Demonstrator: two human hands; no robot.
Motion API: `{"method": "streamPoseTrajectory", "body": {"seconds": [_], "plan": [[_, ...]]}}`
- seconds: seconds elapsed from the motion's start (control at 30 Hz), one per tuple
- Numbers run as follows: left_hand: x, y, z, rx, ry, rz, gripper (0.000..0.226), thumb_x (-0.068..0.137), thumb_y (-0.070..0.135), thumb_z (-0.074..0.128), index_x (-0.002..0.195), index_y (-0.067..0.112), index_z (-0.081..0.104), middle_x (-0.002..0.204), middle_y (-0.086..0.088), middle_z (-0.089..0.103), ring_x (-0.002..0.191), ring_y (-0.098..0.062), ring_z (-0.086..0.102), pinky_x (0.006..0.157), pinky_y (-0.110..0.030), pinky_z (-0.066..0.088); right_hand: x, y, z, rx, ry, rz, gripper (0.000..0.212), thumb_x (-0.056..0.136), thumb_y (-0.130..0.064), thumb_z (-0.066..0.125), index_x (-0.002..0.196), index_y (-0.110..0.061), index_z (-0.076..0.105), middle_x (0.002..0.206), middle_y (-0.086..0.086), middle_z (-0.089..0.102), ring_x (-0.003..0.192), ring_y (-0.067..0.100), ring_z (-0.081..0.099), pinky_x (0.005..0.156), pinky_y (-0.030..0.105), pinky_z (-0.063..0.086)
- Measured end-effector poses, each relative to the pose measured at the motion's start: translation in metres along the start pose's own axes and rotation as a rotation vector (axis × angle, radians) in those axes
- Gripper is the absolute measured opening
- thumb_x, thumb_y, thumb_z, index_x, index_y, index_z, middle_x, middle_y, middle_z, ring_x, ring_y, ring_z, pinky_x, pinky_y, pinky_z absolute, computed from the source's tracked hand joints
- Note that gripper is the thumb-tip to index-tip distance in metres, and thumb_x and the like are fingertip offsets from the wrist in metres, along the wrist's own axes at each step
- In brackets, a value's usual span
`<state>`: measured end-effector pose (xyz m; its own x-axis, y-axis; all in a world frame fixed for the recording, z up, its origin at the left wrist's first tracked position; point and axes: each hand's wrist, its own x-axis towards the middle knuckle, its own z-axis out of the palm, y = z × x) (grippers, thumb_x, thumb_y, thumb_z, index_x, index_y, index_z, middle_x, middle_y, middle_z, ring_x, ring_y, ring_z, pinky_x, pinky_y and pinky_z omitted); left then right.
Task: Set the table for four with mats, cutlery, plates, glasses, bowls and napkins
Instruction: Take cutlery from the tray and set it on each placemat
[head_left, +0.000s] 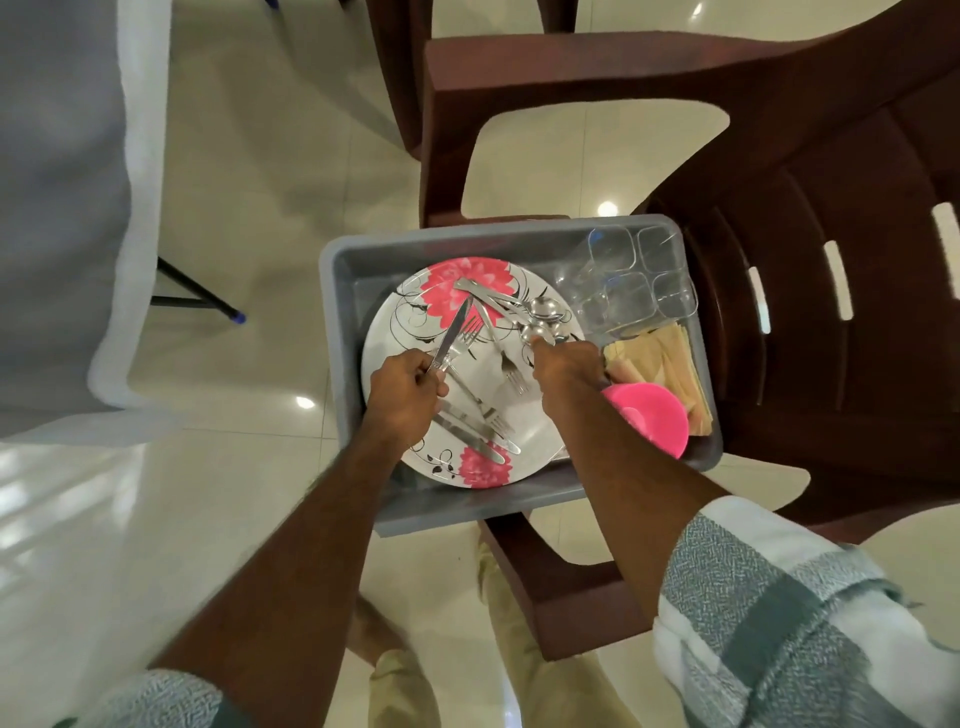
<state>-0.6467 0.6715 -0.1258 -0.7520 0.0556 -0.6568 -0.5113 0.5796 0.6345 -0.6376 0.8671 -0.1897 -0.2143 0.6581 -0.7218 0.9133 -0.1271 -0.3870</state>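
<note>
Grey tub (343, 270): left hand (402, 397) grips knife (453, 332), right hand (566, 371) spoon (535, 332).

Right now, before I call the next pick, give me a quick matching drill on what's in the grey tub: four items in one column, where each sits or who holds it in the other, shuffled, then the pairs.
Items:
1. knife
2. spoons
3. pink bowl
4. glasses

Places:
A. far right corner of the grey tub
B. gripped by the left hand
C. near right corner, beside the napkins
D. on the floral plate, at the right hand fingertips

Pairs: 1-B, 2-D, 3-C, 4-A
</note>
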Motion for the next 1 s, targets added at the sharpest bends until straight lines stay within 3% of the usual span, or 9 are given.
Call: {"method": "streamPoseTrajectory", "body": {"seconds": [0.13,0.27,0.4,0.57,0.63,0.73,0.87,1.0], "plan": [[-0.005,0.000,-0.005,-0.040,0.021,-0.004,0.019,0.101,0.009,0.051,0.085,0.014,0.060,0.081,-0.007,0.071,0.053,-0.010,0.064,0.046,-0.022,0.047,0.002,0.001,-0.005,0.016,-0.092,-0.028,0.037,0.093,-0.026,0.063,0.123,-0.004,0.063,0.118,0.013,0.068,0.105,0.031,0.067,0.072,0.031,0.051],[-0.015,0.004,-0.020,-0.119,0.009,-0.006,0.014,0.102,0.012,0.053,0.089,0.011,0.060,0.086,-0.011,0.072,0.061,-0.016,0.068,0.054,-0.033,0.052,-0.027,0.002,-0.010,0.179,0.016,-0.111,0.008,0.090,-0.018,0.069,0.084,-0.012,0.068,0.078,0.005,0.073,0.070,0.018,0.071,0.053,0.024,0.047],[-0.037,0.016,-0.050,-0.179,0.048,0.010,0.012,0.100,0.013,0.055,0.089,0.008,0.060,0.087,-0.012,0.070,0.070,-0.022,0.070,0.057,-0.038,0.056,-0.073,0.001,-0.038,0.316,0.030,-0.340,0.012,0.090,-0.007,0.070,0.088,-0.014,0.060,0.079,0.004,0.071,0.070,0.018,0.070,0.054,0.018,0.050],[-0.078,0.026,-0.113,-0.118,0.129,0.128,0.018,0.098,0.016,0.061,0.080,0.011,0.061,0.075,-0.003,0.062,0.071,-0.020,0.062,0.063,-0.041,0.060,-0.145,-0.015,-0.057,0.345,-0.027,-0.532,0.008,0.094,-0.008,0.061,0.097,-0.014,0.066,0.084,0.005,0.067,0.072,0.013,0.058,0.064,0.028,0.049],[-0.101,0.024,-0.147,-0.017,0.199,0.206,0.022,0.097,0.019,0.061,0.078,0.009,0.059,0.068,0.002,0.055,0.066,-0.018,0.052,0.065,-0.030,0.048,-0.186,-0.026,-0.049,0.324,-0.090,-0.601,0.005,0.094,-0.012,0.063,0.094,-0.011,0.068,0.082,0.008,0.066,0.072,0.013,0.056,0.066,0.033,0.048],[-0.145,0.011,-0.204,-0.018,0.263,0.231,0.025,0.098,0.019,0.061,0.075,0.015,0.054,0.065,0.008,0.050,0.062,-0.011,0.046,0.061,-0.025,0.035,-0.268,-0.044,-0.025,0.293,-0.196,-0.724,0.011,0.093,-0.014,0.063,0.084,-0.010,0.068,0.071,0.005,0.063,0.067,0.013,0.052,0.064,0.033,0.045],[-0.207,-0.034,-0.296,-0.096,0.323,0.240,0.022,0.098,0.017,0.057,0.077,0.009,0.059,0.070,0.002,0.063,0.064,-0.015,0.058,0.067,-0.035,0.052,-0.385,-0.051,0.021,0.299,-0.352,-0.783,0.018,0.094,-0.012,0.062,0.080,-0.022,0.068,0.072,0.003,0.066,0.066,0.016,0.059,0.060,0.032,0.047],[-0.261,-0.086,-0.384,-0.151,0.368,0.211,0.021,0.099,0.018,0.053,0.078,0.019,0.058,0.079,-0.002,0.071,0.068,-0.020,0.071,0.063,-0.041,0.056,-0.486,-0.046,0.077,0.284,-0.469,-0.759,0.008,0.095,-0.009,0.060,0.093,-0.011,0.068,0.080,0.013,0.071,0.057,0.012,0.061,0.053,0.028,0.046]]}}
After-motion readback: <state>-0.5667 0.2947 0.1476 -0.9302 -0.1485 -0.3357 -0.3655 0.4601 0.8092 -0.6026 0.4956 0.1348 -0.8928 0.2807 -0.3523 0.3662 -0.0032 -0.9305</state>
